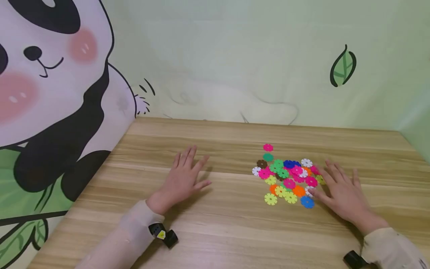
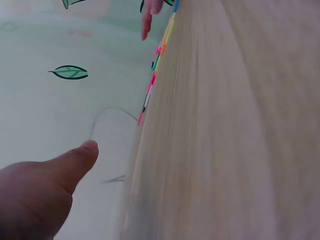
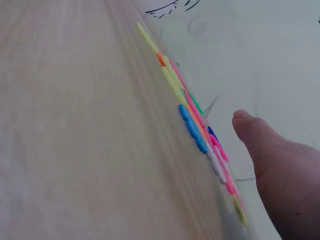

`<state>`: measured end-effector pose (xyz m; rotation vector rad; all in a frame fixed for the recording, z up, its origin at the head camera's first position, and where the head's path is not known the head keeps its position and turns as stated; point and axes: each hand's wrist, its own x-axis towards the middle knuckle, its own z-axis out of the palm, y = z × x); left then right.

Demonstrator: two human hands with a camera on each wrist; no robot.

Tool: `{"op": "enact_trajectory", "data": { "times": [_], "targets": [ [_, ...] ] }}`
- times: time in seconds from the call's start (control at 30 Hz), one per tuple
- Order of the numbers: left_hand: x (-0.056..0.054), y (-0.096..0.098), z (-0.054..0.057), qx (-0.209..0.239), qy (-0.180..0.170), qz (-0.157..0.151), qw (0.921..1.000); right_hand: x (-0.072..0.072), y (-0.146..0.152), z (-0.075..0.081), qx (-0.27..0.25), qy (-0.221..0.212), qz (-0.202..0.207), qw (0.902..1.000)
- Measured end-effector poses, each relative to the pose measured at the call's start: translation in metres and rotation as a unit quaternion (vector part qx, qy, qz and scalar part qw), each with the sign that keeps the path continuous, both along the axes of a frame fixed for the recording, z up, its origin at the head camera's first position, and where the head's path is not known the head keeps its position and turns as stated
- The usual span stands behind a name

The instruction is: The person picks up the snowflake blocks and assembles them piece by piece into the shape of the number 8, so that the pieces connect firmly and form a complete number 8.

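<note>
A loose pile of flat, notched plastic discs (image 1: 289, 184) in pink, green, yellow, orange, white, brown and blue lies right of the table's middle. My right hand (image 1: 344, 194) is spread at the pile's right edge, with thumb and forefinger right by the white and yellow discs. Well left of the pile, my left hand (image 1: 181, 179) is spread low over the wood, fingers straight and holding nothing. The left wrist view shows that hand's thumb (image 2: 75, 162). In the right wrist view the right thumb (image 3: 255, 132) stands beside the discs, with a blue disc (image 3: 192, 128) nearest the camera.
The wooden table (image 1: 231, 231) meets a pale green wall (image 1: 228, 56) at the back. A painted panda (image 1: 67, 74) covers the left wall, and a painted leaf (image 1: 343, 67) is at the right. Both wrists carry small black cameras, such as the left one (image 1: 170, 238).
</note>
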<state>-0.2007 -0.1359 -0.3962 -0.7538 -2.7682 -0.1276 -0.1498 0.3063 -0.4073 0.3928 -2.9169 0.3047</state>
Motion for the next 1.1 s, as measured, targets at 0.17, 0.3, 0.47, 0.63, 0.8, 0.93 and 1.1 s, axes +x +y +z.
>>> {"op": "enact_trajectory", "data": {
  "times": [0.17,0.3,0.47,0.63,0.8,0.93,1.1],
  "targets": [
    [-0.001,0.005,0.008,0.006,0.012,-0.016,0.9998,0.003,-0.001,0.008,0.011,0.015,0.005,0.9998],
    [-0.001,0.012,0.016,0.034,0.015,-0.036,0.9987,0.005,-0.004,0.015,0.01,0.03,0.012,0.9994],
    [-0.003,0.025,0.022,0.091,0.014,-0.058,0.9941,0.005,-0.012,0.021,-0.011,0.049,0.032,0.9982],
    [-0.007,0.042,0.023,0.136,0.024,-0.089,0.9864,0.008,-0.021,0.026,-0.037,0.072,0.051,0.9954],
    [-0.01,0.058,0.023,0.172,0.022,-0.114,0.9782,0.007,-0.033,0.028,-0.058,0.086,0.059,0.9929],
    [-0.014,0.071,0.021,0.188,-0.003,-0.119,0.9749,0.007,-0.042,0.031,-0.077,0.078,0.065,0.9919],
    [-0.02,0.083,0.014,0.187,-0.039,-0.122,0.9739,0.006,-0.054,0.033,-0.082,0.076,0.08,0.9905]
  ]
}}
